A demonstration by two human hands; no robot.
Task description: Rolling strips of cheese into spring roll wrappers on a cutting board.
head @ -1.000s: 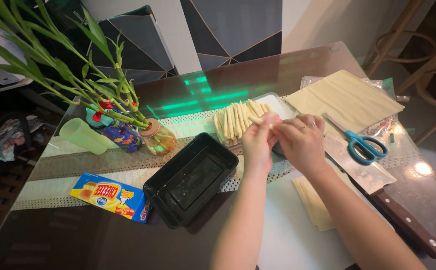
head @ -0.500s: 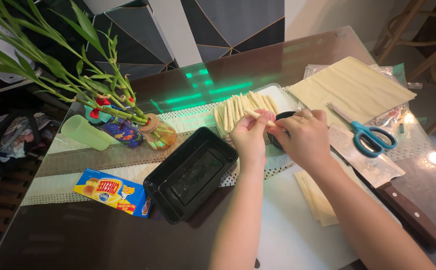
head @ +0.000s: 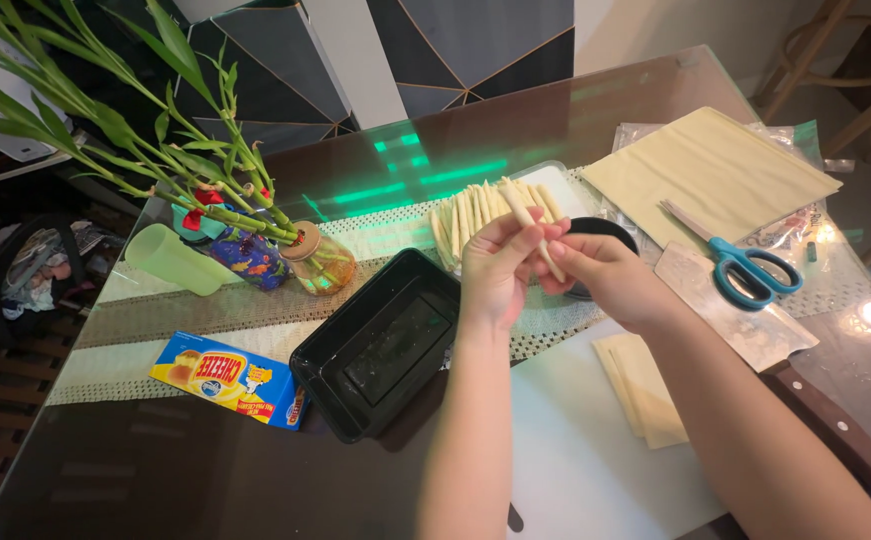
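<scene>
Both hands, left hand [head: 496, 265] and right hand [head: 606, 275], stay pinched on the pale roll [head: 528, 222], which now stands steeper than before, above the roll pile [head: 471, 212].

Both hands raised together — left hand [head: 496, 270], right hand [head: 606, 275] (fingers pinched).

1. Two bare forearms rise from the bottom edge of the frame, with no sleeves, watch or bracelet in view.
2. The left hand [head: 496, 265] is uncovered, without gloves; no ring shows on it.
3. The right hand [head: 606, 275] is likewise ungloved, and its fingers are too turned away to tell of any ring.
4. Fingernails look short and unpainted.
</scene>
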